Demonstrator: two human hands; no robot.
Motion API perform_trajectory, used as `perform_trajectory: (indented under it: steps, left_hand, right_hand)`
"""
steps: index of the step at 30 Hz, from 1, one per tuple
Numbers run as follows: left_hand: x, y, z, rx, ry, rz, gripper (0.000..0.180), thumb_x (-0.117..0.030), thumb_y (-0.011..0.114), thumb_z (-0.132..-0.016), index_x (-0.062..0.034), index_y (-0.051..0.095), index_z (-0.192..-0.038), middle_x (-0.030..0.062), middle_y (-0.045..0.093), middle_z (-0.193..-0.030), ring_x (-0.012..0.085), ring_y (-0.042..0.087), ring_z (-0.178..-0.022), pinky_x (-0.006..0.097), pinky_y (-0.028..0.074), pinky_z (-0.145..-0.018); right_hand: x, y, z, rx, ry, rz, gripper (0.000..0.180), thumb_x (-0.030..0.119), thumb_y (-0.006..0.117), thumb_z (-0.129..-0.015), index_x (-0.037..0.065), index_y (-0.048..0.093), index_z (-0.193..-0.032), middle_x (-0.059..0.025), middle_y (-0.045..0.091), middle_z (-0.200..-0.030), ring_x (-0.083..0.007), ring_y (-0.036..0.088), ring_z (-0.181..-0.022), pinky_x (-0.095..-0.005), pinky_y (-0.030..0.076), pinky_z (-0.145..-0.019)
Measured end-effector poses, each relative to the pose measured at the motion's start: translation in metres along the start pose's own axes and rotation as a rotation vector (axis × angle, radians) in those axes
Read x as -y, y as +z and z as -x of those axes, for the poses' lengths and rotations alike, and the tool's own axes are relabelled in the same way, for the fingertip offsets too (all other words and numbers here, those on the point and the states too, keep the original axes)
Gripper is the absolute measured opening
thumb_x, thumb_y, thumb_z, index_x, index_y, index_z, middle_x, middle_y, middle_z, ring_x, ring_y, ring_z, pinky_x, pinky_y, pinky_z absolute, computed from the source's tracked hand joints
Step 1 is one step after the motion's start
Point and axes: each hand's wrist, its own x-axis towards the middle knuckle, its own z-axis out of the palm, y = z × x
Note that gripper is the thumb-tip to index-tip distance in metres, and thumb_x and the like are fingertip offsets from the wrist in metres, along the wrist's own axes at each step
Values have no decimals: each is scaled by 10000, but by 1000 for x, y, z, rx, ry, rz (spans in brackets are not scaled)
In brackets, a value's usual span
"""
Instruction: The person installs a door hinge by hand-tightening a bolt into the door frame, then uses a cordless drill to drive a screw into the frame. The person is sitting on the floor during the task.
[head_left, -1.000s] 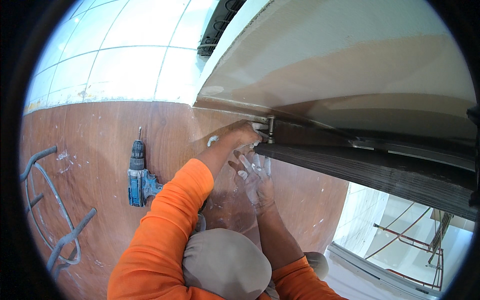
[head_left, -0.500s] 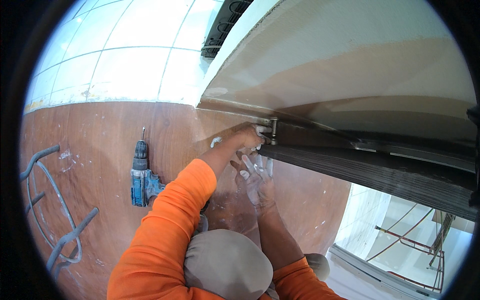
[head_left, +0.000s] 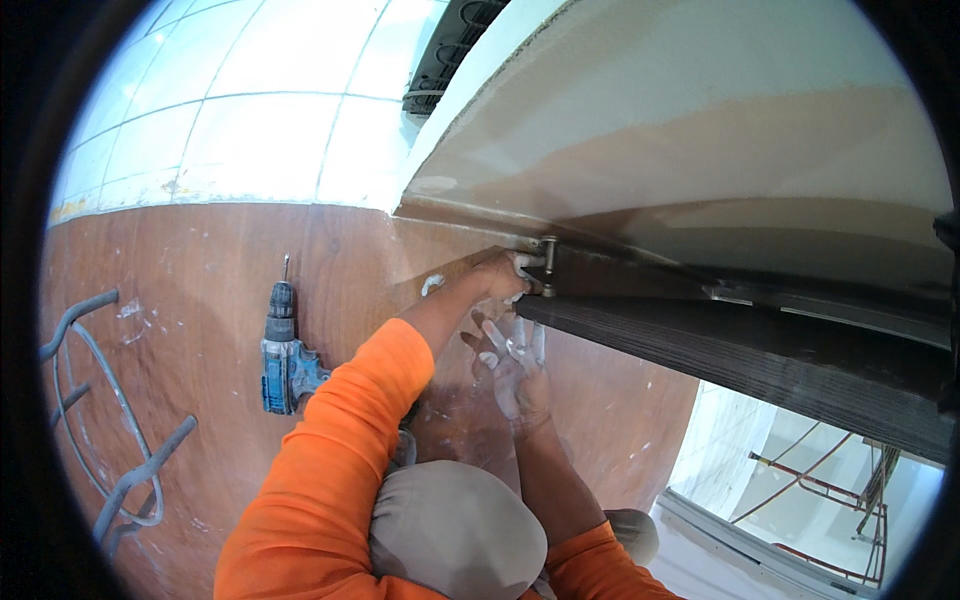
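My left hand (head_left: 502,277) reaches to a metal hinge (head_left: 549,256) in the gap between a door frame and a dark ribbed door (head_left: 690,338). Its whitened fingers are bent against the hinge, with the thumb side close to the door's corner. Part of the grip is hidden by the hand itself. Just below that corner my right hand (head_left: 520,378) is held palm up, fingers spread and dusted white, holding nothing. A gap shows between its fingertips and the door's edge.
A blue cordless drill (head_left: 290,350) lies on the wood-look floor (head_left: 200,290), left of my left forearm. Bent grey metal legs (head_left: 140,470) stand at the far left. A wall (head_left: 700,130) rises on the right; red scaffolding (head_left: 815,485) shows beyond the door.
The door has swung slightly toward me, its free end lower in view. My right hand has drawn back a little from the door; my left hand stays at the hinge.
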Motion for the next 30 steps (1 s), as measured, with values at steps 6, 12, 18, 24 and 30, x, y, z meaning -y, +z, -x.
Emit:
perform_trajectory:
  steps: [6, 12, 18, 24, 30]
  left_hand:
    - [17, 12, -11, -32, -22, 71, 521, -360, 723, -822, -118, 640, -1276, 187, 683, -1178, 319, 658, -1065, 386, 496, -974]
    - [19, 13, -16, -65, -12, 48, 504, -291, 744, -805, -60, 643, -1241, 211, 701, -1115, 325, 675, -1015, 374, 517, -915]
    - [18, 12, -18, -53, -113, -4, 423, -345, 739, -816, -80, 704, -1144, 184, 708, -1100, 320, 672, -1002, 390, 511, -910]
    - [23, 13, -26, -58, -76, 97, 410, -316, 745, -820, -45, 708, -1125, 168, 715, -1091, 285, 669, -981, 373, 508, -888]
    - [22, 14, -28, 2, -129, 395, 357, -271, 702, -854, 25, 705, -1053, 167, 710, -1029, 249, 648, -913, 375, 509, -819]
  right_hand:
    - [-7, -3, -6, -19, -32, -43, 748, 77, 536, -941, 265, 163, -1561, -74, 286, -1555, -338, 463, -1324, -379, 519, -829]
    - [-12, -12, -11, -31, -84, -47, 689, 81, 522, -957, 251, 210, -1547, -76, 314, -1533, -342, 459, -1329, -387, 519, -835]
    - [-6, -16, -10, -12, -42, -45, 666, 68, 505, -963, 243, 227, -1541, -81, 327, -1529, -343, 458, -1333, -393, 517, -840]
    - [-8, -25, -13, -18, -41, -3, 646, 132, 477, -1011, 271, 163, -1558, -96, 263, -1587, -334, 469, -1320, -383, 549, -797]
    - [-9, -29, -14, -17, -26, -14, 676, 137, 516, -993, 264, 170, -1560, -91, 245, -1596, -339, 462, -1325, -394, 544, -807]
